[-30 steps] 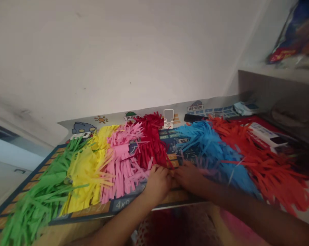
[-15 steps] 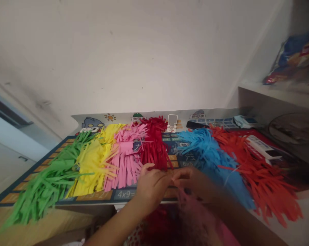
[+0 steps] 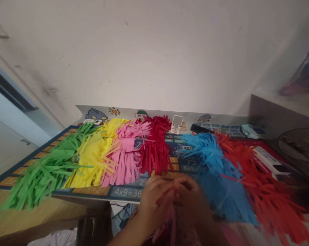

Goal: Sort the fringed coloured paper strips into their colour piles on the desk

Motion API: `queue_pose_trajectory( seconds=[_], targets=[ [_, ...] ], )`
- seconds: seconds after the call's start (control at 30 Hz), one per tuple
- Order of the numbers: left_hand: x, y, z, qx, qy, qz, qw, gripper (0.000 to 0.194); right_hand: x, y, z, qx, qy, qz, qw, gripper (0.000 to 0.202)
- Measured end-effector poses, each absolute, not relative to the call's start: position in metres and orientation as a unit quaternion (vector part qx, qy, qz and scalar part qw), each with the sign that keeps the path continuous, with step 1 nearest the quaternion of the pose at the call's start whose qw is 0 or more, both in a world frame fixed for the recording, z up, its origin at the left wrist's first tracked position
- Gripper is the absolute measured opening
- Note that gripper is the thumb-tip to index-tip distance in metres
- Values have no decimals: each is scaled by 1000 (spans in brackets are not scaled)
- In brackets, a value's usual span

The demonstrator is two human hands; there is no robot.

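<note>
My left hand (image 3: pixel 154 198) and my right hand (image 3: pixel 187 194) meet at the table's front edge, fingers closed round a pink paper strip (image 3: pixel 167 208) that hangs down between them. Both hands are somewhat blurred. Beyond them lies a dark red fringed paper bundle (image 3: pixel 156 150). Left of it are pink (image 3: pixel 126 153), yellow (image 3: pixel 95 157) and green (image 3: pixel 49 164) fringed bundles. To the right are a blue bundle (image 3: pixel 221 174) and a red one (image 3: pixel 262 184).
A printed mat (image 3: pixel 123 193) covers the table. At the back stand a white phone holder (image 3: pixel 177 123) and a black object (image 3: pixel 201 129). A white box (image 3: pixel 271 160) lies at right. Wall (image 3: pixel 149 58) behind.
The view has tilted and shifted slightly. My hands have come closer together and lower, and the pink strip now shows across my left hand's fingers.
</note>
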State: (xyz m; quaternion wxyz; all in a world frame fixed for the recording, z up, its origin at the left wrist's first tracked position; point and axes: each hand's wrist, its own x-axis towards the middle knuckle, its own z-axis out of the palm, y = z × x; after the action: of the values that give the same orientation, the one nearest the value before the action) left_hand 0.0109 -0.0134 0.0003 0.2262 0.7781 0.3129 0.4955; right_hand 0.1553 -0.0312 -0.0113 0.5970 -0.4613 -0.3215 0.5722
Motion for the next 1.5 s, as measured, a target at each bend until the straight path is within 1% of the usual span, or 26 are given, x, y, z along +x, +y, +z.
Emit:
queue_pose_trajectory(
  seconds=[0.07,0.2,0.27,0.3,0.37,0.43,0.5,0.57,0.63,0.7,0.77,0.87,0.97,1.03,1.1,1.17,1.23,1.27,1.3,1.33,1.4,1.5],
  targets=[
    [12,-11,-4,780,311,501,210,18,153,-31,-14,-456,-359,529,619,20],
    [15,-6,-13,775,326,512,175,20,144,-24,-17,-474,-425,400,659,14],
    [14,-4,-14,767,343,513,178,22,141,-18,-15,-468,-439,380,666,13],
    [12,-2,-13,762,350,512,185,23,141,-15,-13,-458,-435,400,664,12],
    [6,2,-10,757,354,505,217,24,143,-10,-7,-435,-392,506,634,14],
    [1,5,-8,750,355,487,271,24,147,-6,-2,-406,-315,628,585,22],
    [-2,7,-9,727,382,477,313,20,150,-4,0,-386,-249,694,554,28],
    [-1,8,-11,704,404,486,323,18,149,-3,-1,-378,-229,701,559,31],
    [2,8,-13,704,386,506,315,20,145,-3,-3,-385,-237,680,577,31],
    [6,8,-14,714,356,515,313,20,141,-3,-5,-405,-254,637,605,28],
    [8,9,-15,714,359,516,309,14,138,-4,-7,-430,-273,586,630,25],
    [10,9,-20,699,377,518,317,15,137,-5,-11,-466,-285,551,631,21],
    [8,8,-25,669,397,502,377,20,141,-8,-13,-491,-299,542,614,16],
    [5,8,-25,618,412,477,470,21,144,-10,-12,-468,-372,512,617,13],
    [0,9,-22,563,391,434,585,29,149,-10,-8,-421,-472,484,605,10],
    [-5,11,-19,541,352,387,659,36,156,-1,-1,-391,-558,475,557,7],
    [-8,11,-19,545,351,369,666,41,169,21,6,-427,-648,426,465,7],
    [-10,11,-20,548,366,370,655,43,178,37,8,-468,-690,379,403,10],
    [-11,10,-23,547,381,376,643,43,190,56,10,-528,-723,299,330,15],
    [-12,9,-25,544,394,385,633,44,202,76,11,-603,-739,184,238,21],
    [-12,7,-31,539,405,402,620,49,228,116,9,-646,-731,115,187,22],
    [-12,5,-33,528,417,416,612,51,256,155,-3,-648,-749,80,113,19]
  ],
)
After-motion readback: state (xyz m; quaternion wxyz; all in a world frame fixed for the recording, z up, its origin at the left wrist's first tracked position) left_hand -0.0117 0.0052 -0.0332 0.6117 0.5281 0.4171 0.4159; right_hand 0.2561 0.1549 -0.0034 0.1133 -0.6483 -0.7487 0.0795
